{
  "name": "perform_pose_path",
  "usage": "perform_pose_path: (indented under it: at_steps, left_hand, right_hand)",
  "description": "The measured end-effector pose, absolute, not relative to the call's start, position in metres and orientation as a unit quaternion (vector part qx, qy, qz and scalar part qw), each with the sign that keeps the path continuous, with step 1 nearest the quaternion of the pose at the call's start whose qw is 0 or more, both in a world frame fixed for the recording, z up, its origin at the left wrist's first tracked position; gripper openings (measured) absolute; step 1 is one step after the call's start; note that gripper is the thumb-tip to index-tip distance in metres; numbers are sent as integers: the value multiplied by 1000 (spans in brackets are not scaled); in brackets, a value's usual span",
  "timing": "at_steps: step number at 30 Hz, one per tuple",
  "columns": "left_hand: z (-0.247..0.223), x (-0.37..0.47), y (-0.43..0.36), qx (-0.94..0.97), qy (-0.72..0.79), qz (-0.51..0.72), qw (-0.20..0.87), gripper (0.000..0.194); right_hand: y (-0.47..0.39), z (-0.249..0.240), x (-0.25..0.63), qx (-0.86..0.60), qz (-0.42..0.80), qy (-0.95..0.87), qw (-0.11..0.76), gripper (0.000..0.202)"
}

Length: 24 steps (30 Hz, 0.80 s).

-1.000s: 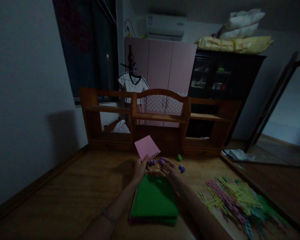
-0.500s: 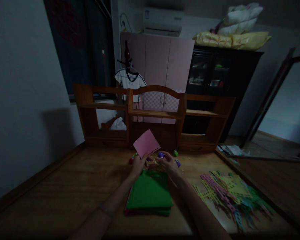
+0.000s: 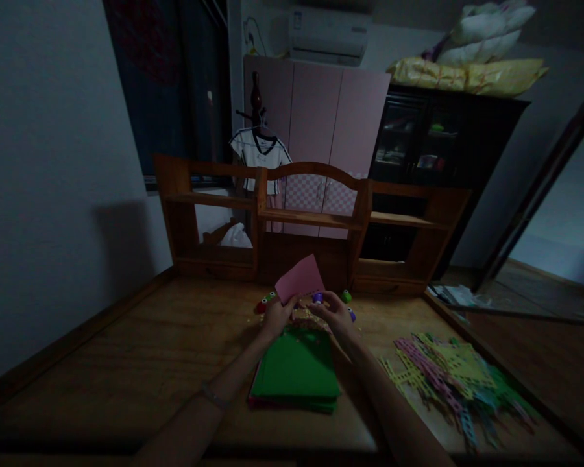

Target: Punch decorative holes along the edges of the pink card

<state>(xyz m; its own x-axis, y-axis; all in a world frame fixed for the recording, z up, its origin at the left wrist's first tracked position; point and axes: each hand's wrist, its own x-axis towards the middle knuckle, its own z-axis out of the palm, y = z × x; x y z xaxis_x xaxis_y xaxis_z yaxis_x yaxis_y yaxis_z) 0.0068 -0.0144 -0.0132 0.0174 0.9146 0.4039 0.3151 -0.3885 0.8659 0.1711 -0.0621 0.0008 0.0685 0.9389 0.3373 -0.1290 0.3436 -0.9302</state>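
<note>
My left hand [image 3: 278, 316] pinches the lower edge of a pink sheet of paper [image 3: 300, 279], which is raised and tilted. My right hand [image 3: 335, 314] is closed around a small purple craft punch [image 3: 317, 298] at the sheet's lower right edge. The fingers partly hide the punch, and whether the paper sits in its slot is hard to tell. Beneath both hands lie many tiny paper bits [image 3: 304, 318]. Nearer to me is a stack of green paper [image 3: 296, 370] with some pink showing under it.
Around the paper bits stand a red punch [image 3: 261, 306], a green punch [image 3: 346, 296] and another purple punch [image 3: 352, 314]. Punched paper strips [image 3: 448, 376] in several colours lie at the right. A wooden shelf unit [image 3: 311, 220] closes off the back of the table.
The pink sheet has turned and tilted, and its row of holes no longer shows clearly. My hands and the purple punch are closer together. The whole view has shifted slightly.
</note>
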Motion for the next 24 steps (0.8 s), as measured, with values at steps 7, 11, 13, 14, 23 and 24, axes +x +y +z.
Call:
perform_pose_path:
  at_steps: [7,11,13,14,23,24]
  left_hand:
    - [-12,7,-15,649,472,524,286,45]
    - [-11,6,-15,644,472,540,265,38]
    - [-12,6,-14,647,472,538,264,41]
    - [-12,5,-14,649,472,534,268,44]
    - [-10,4,-18,650,461,536,280,49]
    - [-9,4,-18,652,462,533,278,48]
  right_hand:
    - [-60,-1,174,-376,434,-523,630,41]
    - [-56,-4,177,-374,442,-514,633,41]
    - [-55,-4,178,-366,451,-510,634,41]
    - [-55,-4,179,-364,455,-508,634,41]
    - [-58,-4,180,-368,450,-530,617,37]
    - [-59,-4,180,-368,450,-530,617,37]
